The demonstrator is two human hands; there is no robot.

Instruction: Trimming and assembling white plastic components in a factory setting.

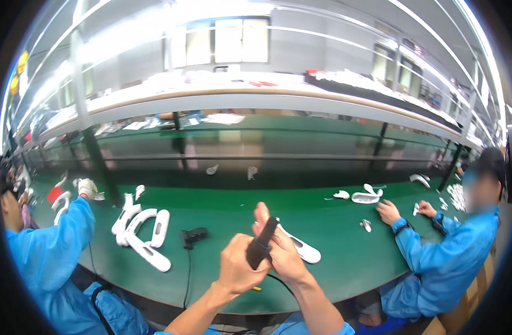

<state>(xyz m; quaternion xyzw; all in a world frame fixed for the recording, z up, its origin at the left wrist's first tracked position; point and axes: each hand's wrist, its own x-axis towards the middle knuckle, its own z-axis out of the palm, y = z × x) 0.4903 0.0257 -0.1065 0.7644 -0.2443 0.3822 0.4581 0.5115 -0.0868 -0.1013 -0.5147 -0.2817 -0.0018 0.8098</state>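
In front of me my left hand [238, 264] is closed on a black strap [261, 245], which lies against my right hand [286, 258]. The right hand's fingers stretch upward, partly hidden behind the strap. A black cable [282, 281] runs down beside my right wrist. Just beyond the right hand a long white plastic part [305, 251] with a dark slot rests on the green table. To the left of my hands lies a small black device [194, 237] with a strap-like shape and its own cable.
Several curved white plastic parts [147, 251] lie left on the green table [228, 301]. A co-worker in blue [49, 234] sits at left, another [451, 245] at right, handling small pieces. More white parts [366, 197] lie near the right one. A raised shelf [250, 103] spans the back.
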